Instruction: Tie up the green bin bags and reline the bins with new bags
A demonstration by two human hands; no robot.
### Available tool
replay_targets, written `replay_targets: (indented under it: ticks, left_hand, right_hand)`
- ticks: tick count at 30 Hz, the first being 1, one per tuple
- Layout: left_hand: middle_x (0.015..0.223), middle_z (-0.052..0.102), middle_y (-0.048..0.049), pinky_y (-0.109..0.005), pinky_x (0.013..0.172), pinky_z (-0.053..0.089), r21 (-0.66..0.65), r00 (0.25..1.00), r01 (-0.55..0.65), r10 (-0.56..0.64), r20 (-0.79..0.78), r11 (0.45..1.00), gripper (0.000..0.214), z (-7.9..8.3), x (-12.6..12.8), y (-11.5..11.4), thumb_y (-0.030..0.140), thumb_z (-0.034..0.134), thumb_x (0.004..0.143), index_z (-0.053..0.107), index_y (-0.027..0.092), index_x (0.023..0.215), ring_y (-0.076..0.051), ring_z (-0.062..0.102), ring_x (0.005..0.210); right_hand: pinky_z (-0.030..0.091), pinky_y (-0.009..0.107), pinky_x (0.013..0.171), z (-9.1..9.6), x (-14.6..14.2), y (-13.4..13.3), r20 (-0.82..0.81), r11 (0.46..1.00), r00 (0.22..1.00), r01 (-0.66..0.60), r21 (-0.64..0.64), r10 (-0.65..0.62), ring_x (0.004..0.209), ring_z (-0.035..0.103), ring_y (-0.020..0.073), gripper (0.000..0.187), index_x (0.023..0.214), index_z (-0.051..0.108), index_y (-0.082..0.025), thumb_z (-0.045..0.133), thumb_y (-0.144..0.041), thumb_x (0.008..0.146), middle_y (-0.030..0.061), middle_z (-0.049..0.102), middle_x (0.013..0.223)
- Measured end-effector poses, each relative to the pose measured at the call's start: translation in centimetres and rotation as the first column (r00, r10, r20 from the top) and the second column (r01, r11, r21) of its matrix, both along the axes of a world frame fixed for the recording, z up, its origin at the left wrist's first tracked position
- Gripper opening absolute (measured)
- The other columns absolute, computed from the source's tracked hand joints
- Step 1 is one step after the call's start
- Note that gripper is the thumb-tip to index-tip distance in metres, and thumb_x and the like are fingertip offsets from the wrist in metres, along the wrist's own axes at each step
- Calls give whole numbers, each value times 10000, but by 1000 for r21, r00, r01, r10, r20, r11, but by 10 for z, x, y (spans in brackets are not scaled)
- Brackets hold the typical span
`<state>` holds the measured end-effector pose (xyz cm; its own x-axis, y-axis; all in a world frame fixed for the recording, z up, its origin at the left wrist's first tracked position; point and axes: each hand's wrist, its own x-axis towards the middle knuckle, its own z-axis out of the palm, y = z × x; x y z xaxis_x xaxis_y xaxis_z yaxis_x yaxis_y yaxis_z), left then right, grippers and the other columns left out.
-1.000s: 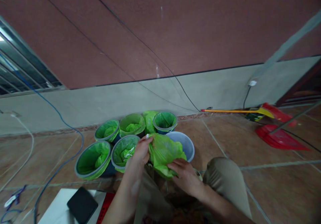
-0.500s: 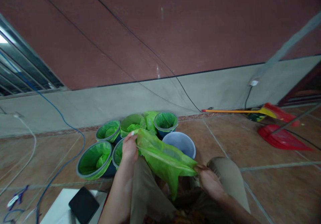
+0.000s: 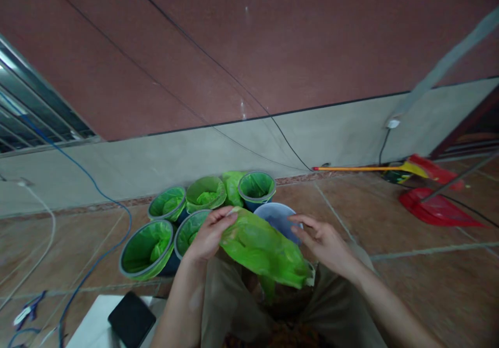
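Observation:
A thin green plastic bag [image 3: 268,249] hangs over my lap, slanting down to the right. My left hand [image 3: 212,233] pinches its upper left edge between thumb and fingers. My right hand [image 3: 323,241] is off the bag, fingers apart, just above its lower right end and in front of the bin's rim. Behind the bag stands an unlined pale grey bin [image 3: 273,210], partly hidden by the bag and my right hand. Close by my left hand is a bin lined with green plastic [image 3: 191,231].
Several more green-lined bins [image 3: 146,249] cluster along the wall. At lower left a black flat object [image 3: 131,317] lies on a white surface [image 3: 91,322]. A blue cable [image 3: 97,257] crosses the tiles. To the right are a red dustpan [image 3: 436,208] and an orange-handled broom [image 3: 358,169].
My right hand has let go of the bag's right end and moved up, its fingers spreading. The bag's right end has dropped lower. My left hand still holds its side.

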<state>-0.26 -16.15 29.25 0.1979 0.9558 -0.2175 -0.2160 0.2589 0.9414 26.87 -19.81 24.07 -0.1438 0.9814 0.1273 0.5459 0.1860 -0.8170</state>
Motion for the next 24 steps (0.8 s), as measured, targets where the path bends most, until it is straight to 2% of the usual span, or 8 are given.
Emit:
replay_targets:
  ticks: [3,5,11,13,15,18,21,24]
  left_hand:
    - [671,695,-48,-221,529,449,59,942,314,-303,-144,948,279,16,17,-5,393,783,705,758,138,813,-137,590,546]
    - [673,685,-43,-214,527,429,122,888,425,-387,-249,897,255,24,24,-5,389,735,759,769,143,818,-128,564,551]
    - [695,699,-28,-221,596,435,346,861,398,-216,-460,850,196,27,26,3,317,658,810,792,175,817,-153,574,622]
    - [756,732,-31,-239,662,464,356,852,380,-173,-495,854,157,21,23,6,278,678,776,800,197,833,-184,616,687]
    - [832,756,-35,-268,761,488,374,835,336,-91,-542,864,152,11,19,10,233,691,734,802,225,837,-219,651,780]
    - [945,761,-45,-310,910,475,465,711,263,156,-686,845,229,-7,14,18,187,634,741,798,257,885,-244,668,896]
    - [1029,747,-73,-327,939,475,535,508,263,356,-785,803,321,-27,10,25,159,545,792,775,251,996,-243,675,931]
    - [1070,737,-85,-319,934,488,574,413,220,457,-788,789,373,-44,6,28,130,518,792,743,244,1066,-239,679,952]
  right_hand:
    - [528,322,853,35,-20,23,-220,983,959,-167,79,181,1011,654,189,346,1203,656,-209,522,-365,924,73,705,1138]
    - [505,319,895,46,-30,36,-299,941,892,-330,79,338,1038,636,170,325,1191,647,-193,534,-328,917,70,695,1145]
    - [469,239,723,41,-32,47,-456,790,720,-611,-58,523,776,597,110,312,1051,646,-140,623,-387,861,19,672,874]
    - [453,225,673,37,-28,48,-427,804,758,-584,-109,492,729,582,109,297,1000,645,-134,642,-379,834,11,658,821]
    - [429,213,631,35,-24,48,-251,882,872,-458,-114,421,689,568,110,187,907,657,-143,620,-308,826,2,644,767]
    - [409,217,645,32,-18,50,120,977,975,-197,76,187,695,561,115,120,786,657,-165,542,-163,822,7,626,762]
    - [420,230,702,26,-11,51,269,957,963,-77,278,-1,749,586,127,166,796,647,-173,498,-112,840,25,619,826]
    - [430,234,702,19,-3,50,333,923,934,-7,384,-131,754,598,140,187,811,641,-180,476,-113,866,34,606,838]
